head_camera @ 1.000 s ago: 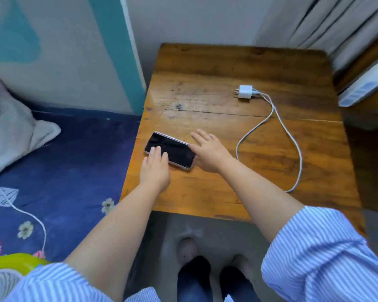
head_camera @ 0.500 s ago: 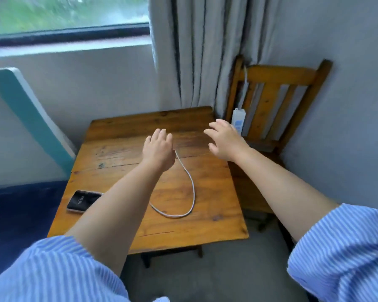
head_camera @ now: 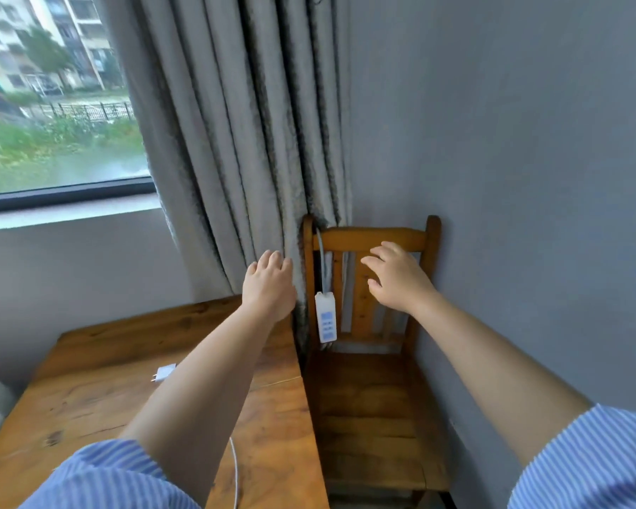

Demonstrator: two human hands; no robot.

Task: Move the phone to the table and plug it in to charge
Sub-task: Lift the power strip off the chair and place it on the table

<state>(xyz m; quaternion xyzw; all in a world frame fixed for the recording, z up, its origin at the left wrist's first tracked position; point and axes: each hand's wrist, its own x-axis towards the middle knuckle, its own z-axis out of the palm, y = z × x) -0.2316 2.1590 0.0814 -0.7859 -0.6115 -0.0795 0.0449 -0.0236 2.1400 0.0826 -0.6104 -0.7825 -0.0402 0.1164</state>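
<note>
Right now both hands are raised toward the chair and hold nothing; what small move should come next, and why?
Probably bring the right hand down to the power strip hanging on the chair. The adapter lies unplugged on the table, so the strip must come within reach.

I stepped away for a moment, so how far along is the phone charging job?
Done: cannot confirm; the phone is out of this view. In hand: nothing; the left hand and right hand reach, open and empty, toward the power strip hanging on the chair. Left: the white charger plug lies unplugged on the table, its cable trailing toward the near edge.
</note>
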